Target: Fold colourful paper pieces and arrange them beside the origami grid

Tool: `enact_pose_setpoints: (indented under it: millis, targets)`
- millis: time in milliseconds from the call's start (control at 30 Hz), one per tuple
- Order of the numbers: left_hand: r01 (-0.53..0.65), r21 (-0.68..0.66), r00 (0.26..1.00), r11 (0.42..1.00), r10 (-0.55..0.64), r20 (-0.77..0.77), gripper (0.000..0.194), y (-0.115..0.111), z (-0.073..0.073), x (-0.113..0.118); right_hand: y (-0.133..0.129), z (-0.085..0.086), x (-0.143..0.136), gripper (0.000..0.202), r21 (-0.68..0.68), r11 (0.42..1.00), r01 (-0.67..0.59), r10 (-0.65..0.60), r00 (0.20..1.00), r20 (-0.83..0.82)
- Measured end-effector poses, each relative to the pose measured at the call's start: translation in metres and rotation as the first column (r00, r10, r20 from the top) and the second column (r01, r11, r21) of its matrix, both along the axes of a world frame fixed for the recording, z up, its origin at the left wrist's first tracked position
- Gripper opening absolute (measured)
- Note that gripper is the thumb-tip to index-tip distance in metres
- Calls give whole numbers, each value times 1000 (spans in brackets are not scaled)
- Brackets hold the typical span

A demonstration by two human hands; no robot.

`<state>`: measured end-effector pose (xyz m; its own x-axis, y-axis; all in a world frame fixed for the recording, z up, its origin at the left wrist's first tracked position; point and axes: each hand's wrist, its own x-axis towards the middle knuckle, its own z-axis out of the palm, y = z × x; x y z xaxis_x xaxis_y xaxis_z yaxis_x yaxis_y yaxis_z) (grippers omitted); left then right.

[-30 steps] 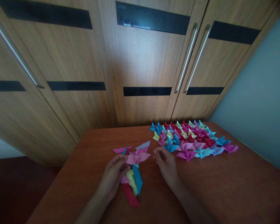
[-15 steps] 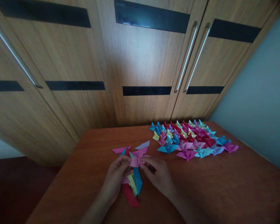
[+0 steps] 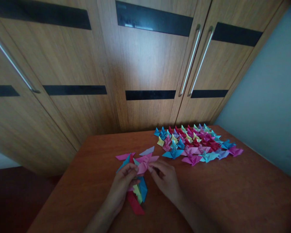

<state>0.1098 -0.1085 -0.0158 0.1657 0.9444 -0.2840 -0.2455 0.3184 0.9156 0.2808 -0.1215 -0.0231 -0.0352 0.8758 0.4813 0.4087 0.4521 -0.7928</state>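
Right hand [image 3: 166, 180] has closed the earlier gap, making this two-handed work: its grip and the left hand [image 3: 120, 185] both pinch the pink, winged folded-paper piece [image 3: 143, 165] above the reddish-brown wooden table [image 3: 223, 191].

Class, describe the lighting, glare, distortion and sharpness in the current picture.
Head view: pale glare on the cabinet door; head view: dark floor, lower left; head view: handles slant, apparently wide-angle distortion; head view: held pink paper looks slightly soft.
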Motion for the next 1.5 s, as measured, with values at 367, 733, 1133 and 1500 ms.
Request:
enact_pose_setpoints:
  millis: [367,733,1133,1500]
  targets:
    - [112,10,993,994,-112,-47,19,-3,4,-1,-17,-6,12,17,15,997,77,-77,994,72]
    - [123,29,991,992,-121,-61,21,-3,5,-1,-20,-26,75,21,70,972,225,-235,934,270]
    - [131,48,989,990,-127,-74,18,-3,6,-2,-10,-38,104,21,105,943,316,-332,866,374]
    - [132,56,987,990,-126,-100,20,-5,8,-2,-22,-34,84,23,133,894,428,-430,733,527]
